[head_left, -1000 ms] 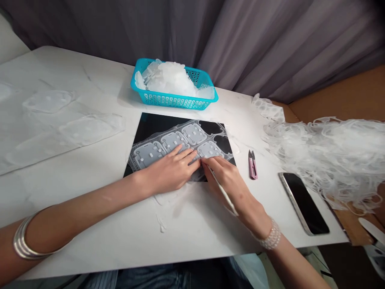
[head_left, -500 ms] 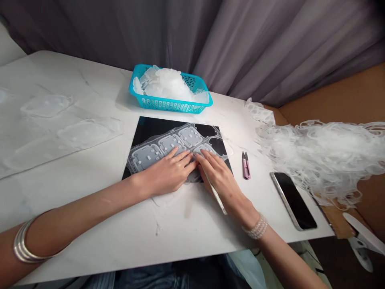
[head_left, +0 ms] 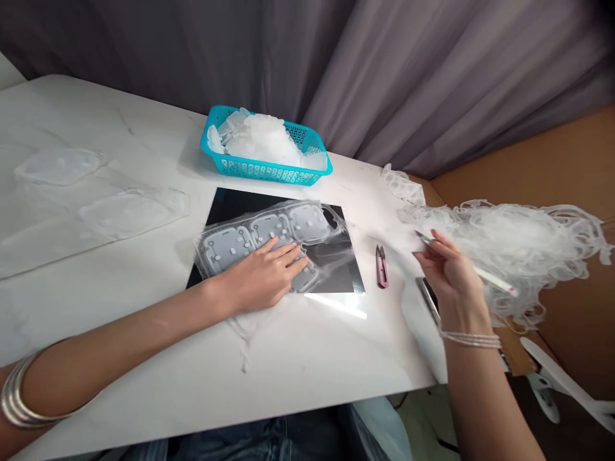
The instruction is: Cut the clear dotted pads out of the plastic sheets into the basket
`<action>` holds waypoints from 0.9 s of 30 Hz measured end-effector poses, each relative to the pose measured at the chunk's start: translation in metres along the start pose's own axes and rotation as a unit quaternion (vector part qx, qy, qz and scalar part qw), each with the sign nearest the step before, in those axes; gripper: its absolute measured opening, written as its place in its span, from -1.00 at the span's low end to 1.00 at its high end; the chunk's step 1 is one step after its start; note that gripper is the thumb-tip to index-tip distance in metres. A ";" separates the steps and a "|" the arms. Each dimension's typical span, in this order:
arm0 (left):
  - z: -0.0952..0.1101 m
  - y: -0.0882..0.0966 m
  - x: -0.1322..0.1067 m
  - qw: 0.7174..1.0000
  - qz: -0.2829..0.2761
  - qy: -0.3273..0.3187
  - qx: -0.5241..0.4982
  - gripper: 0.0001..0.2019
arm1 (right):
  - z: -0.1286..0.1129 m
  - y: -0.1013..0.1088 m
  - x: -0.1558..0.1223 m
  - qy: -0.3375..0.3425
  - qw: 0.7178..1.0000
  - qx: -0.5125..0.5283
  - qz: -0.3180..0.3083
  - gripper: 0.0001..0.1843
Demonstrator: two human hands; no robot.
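My left hand (head_left: 266,275) lies flat with fingers spread on a translucent, rubbery sheet (head_left: 228,248) of moulded rounded-rectangle pieces. Under the sheet is a black board (head_left: 235,200). Off to the right, my right hand (head_left: 449,266) is raised, its fingers closed round a slim white pen-like tool (head_left: 494,280) with a thin dark tip; its exact kind is unclear. From the sheet's right side, clear blurred film stretches toward my right hand; whether the fingers also grip it I cannot tell. Pink thread snips (head_left: 382,267) lie between the board and my right hand.
A blue basket (head_left: 269,171) full of translucent pieces stands behind the board. At the right is a heap of clear stringy scraps (head_left: 519,237) by a cardboard surface. A phone (head_left: 427,299) is partly hidden by my right hand. More clear sheets (head_left: 129,214) lie at left.
My right hand has moved from the sheet to the right and up, the pen-like tool still in it. The sheet's right edge has been pulled and distorted. My left hand stays pressed down.
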State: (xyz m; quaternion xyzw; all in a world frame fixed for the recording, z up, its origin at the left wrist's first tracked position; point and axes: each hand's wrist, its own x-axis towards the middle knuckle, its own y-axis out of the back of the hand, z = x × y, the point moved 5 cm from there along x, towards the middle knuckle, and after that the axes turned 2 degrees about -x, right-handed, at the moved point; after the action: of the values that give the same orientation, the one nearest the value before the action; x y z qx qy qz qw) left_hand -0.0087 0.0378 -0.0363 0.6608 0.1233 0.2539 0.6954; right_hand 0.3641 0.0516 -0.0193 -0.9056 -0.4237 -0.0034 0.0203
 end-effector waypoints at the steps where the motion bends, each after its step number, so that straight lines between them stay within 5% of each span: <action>1: 0.000 0.001 0.001 1.000 -0.001 0.001 -0.006 -0.53 | -0.004 0.014 0.012 0.014 1.000 0.023 0.010 -0.81; 5: -0.008 0.009 0.005 0.998 0.018 0.016 -0.062 -0.61 | -0.022 0.016 0.010 0.076 0.994 0.080 -0.025 -0.79; 9: -0.022 0.030 0.018 0.988 0.112 0.052 -0.092 -0.68 | -0.035 -0.044 -0.043 0.080 0.985 0.050 -0.145 -0.75; 13: -0.003 0.044 0.039 0.993 0.112 -0.038 0.003 -0.75 | -0.048 -0.091 -0.085 0.089 0.970 -0.016 -0.225 -0.74; 18: 0.035 0.035 0.056 0.984 0.060 -0.154 0.068 -0.81 | -0.070 -0.099 -0.107 0.092 0.968 -0.017 -0.232 -0.69; 21: 0.026 0.038 0.058 0.992 0.092 -0.060 -0.054 -0.82 | -0.079 -0.098 -0.112 0.120 0.963 -0.040 -0.237 -0.66; 23: 0.008 0.044 0.055 0.966 0.131 0.054 -0.216 -0.74 | -0.080 -0.100 -0.116 0.130 0.962 -0.042 -0.238 -0.65; 27: -0.005 0.047 0.052 0.815 0.103 0.145 -0.551 -0.39 | -0.072 -0.118 -0.133 0.117 0.958 -0.002 -0.263 -0.65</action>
State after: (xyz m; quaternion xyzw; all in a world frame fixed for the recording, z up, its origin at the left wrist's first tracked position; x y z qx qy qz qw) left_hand 0.0239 0.0690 0.0184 0.1315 -0.0061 0.4426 0.8870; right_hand 0.1884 0.0223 0.0532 -0.7555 -0.6416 -0.1149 0.0662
